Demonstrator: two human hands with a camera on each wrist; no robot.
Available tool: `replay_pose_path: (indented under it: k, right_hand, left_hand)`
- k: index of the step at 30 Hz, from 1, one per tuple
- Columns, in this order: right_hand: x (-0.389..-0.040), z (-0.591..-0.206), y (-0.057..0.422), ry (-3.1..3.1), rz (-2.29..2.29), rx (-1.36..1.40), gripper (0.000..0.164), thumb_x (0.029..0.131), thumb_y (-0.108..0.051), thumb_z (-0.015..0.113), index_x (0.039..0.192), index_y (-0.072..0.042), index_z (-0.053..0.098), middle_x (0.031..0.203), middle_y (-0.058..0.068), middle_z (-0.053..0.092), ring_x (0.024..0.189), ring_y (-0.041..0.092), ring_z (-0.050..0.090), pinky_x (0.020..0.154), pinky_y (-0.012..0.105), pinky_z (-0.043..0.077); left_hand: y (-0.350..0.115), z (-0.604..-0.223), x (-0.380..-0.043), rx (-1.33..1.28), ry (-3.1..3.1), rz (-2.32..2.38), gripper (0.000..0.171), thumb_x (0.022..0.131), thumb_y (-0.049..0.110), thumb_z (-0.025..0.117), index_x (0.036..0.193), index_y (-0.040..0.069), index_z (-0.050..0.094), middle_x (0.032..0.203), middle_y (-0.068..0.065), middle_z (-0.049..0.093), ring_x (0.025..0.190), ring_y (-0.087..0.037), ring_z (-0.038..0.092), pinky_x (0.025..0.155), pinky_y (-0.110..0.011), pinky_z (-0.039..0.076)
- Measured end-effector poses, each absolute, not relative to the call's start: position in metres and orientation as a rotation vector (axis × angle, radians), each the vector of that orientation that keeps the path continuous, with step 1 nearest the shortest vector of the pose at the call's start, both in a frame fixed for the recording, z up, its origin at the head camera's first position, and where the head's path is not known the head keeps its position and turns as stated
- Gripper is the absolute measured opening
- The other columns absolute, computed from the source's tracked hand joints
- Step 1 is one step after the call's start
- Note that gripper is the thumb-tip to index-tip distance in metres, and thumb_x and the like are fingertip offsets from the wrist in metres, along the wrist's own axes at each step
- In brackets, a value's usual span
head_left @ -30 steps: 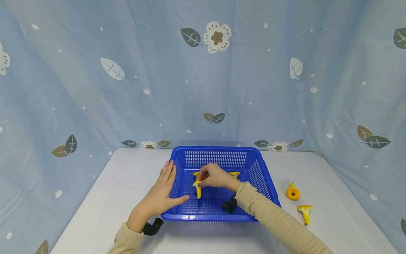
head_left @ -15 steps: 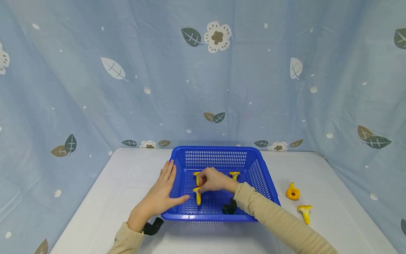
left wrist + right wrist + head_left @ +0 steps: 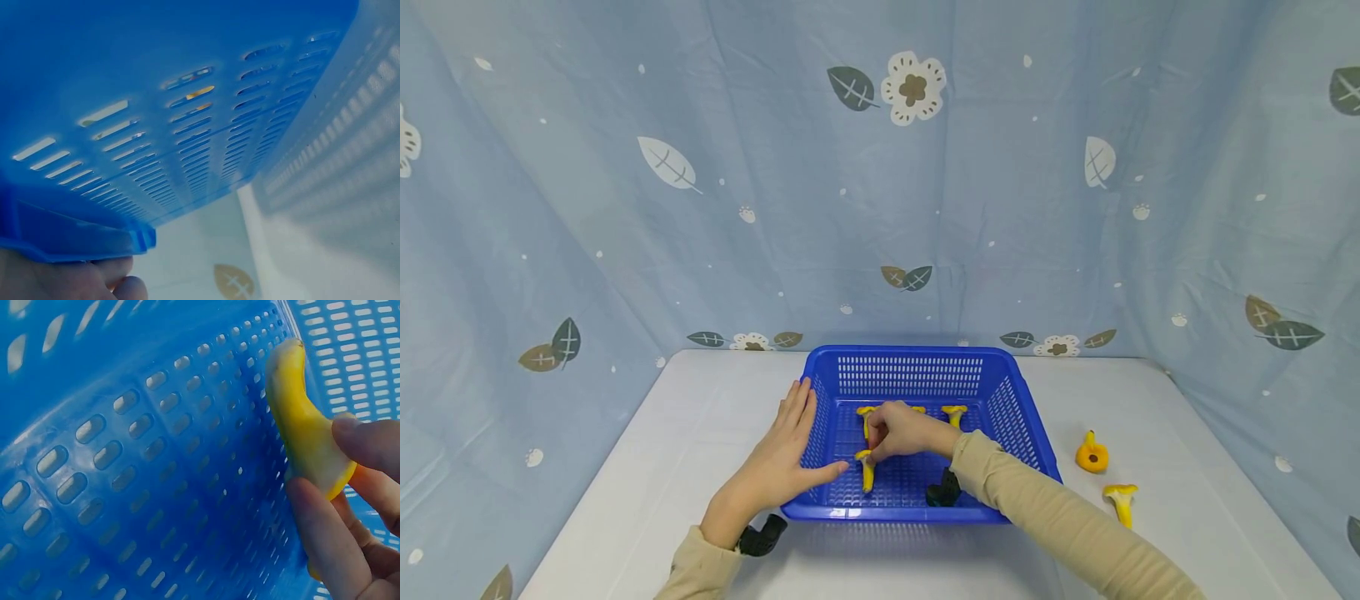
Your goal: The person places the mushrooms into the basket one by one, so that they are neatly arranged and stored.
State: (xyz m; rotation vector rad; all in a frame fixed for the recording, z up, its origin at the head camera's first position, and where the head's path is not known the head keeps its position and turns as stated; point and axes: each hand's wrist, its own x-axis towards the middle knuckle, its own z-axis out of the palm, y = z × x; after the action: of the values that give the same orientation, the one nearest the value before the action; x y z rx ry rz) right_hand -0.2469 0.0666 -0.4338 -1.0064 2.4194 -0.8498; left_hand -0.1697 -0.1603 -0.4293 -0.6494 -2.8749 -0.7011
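Observation:
My right hand (image 3: pixel 906 429) is inside the blue plastic basket (image 3: pixel 910 517), pinching a yellow chanterelle mushroom (image 3: pixel 868 475) by its cap end between thumb and fingers. In the right wrist view, the pale-streaked stem of this mushroom (image 3: pixel 290 406) points away from the fingertips, close over the perforated basket floor. Behind the hand, one mushroom (image 3: pixel 865 412) lies at the left, a second shows only a bit of cap (image 3: pixel 918 409), and a third (image 3: pixel 954 414) lies farther right. My left hand (image 3: pixel 782 458) rests on the basket's left rim, fingers straight and thumb spread over the inside.
On the white table (image 3: pixel 700 433), right of the basket, lie an orange-yellow mushroom (image 3: pixel 1092 456) with a dark spot and a yellow mushroom (image 3: pixel 1122 502) with a flared cap. A blue patterned curtain (image 3: pixel 880 208) hangs behind and at both sides.
My right hand has moved the held mushroom a little toward the basket's near side, uncovering more of the mushrooms behind it. The left hand has stayed in place.

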Motion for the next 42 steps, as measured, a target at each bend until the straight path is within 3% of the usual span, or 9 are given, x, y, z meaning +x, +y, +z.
replay_pose_path:
  k: [9, 21, 32, 42]
  right_hand:
    - [-0.2468, -0.4335, 0.0674, 2.395, -0.764, -1.071, 0.016, 0.074, -0.011, 0.079, 0.077, -0.007, 0.064, 0.069, -0.007, 0.057, 0.062, 0.005, 0.052, 0.058, 0.020, 0.046]
    - [-0.2497, -0.4391, 0.0663, 2.445, -0.770, -1.119, 0.019, 0.075, -0.012, 0.079, 0.074, -0.012, 0.060, 0.071, -0.007, 0.057, 0.065, 0.004, 0.050, 0.060, 0.018, 0.047]
    - [-0.2478, -0.4388, 0.0666, 2.442, -0.730, -1.120, 0.020, 0.074, -0.009, 0.078, 0.073, -0.012, 0.059, 0.068, -0.008, 0.052, 0.061, 0.005, 0.047, 0.056, 0.019, 0.043]
    - [-0.2492, -0.4349, 0.0675, 2.442, -0.727, -1.141, 0.018, 0.074, -0.013, 0.080, 0.077, -0.012, 0.062, 0.072, -0.007, 0.058, 0.065, 0.004, 0.052, 0.060, 0.018, 0.048]
  left_hand:
    - [-0.1605, -0.4275, -0.1701, -0.654, -2.889, -0.695, 0.112, 0.078, 0.074, 0.050, 0.149, -0.003, 0.009, 0.157, -0.015, -0.005, 0.143, -0.035, -0.005, 0.110, -0.056, 0.015]
    - [-0.1608, -0.4269, -0.1692, -0.641, -2.907, -0.707, 0.112, 0.078, 0.075, 0.049, 0.149, -0.002, 0.008, 0.157, -0.014, -0.006, 0.143, -0.027, -0.012, 0.110, -0.056, 0.014]
    - [-0.1606, -0.4260, -0.1686, -0.641, -2.904, -0.723, 0.112, 0.078, 0.074, 0.049, 0.149, -0.002, 0.009, 0.157, -0.014, -0.006, 0.142, -0.028, -0.012, 0.110, -0.057, 0.015]
    - [-0.1603, -0.4271, -0.1690, -0.632, -2.902, -0.719, 0.112, 0.077, 0.074, 0.050, 0.149, -0.002, 0.009, 0.157, -0.014, -0.006, 0.143, -0.028, -0.012, 0.109, -0.057, 0.016]
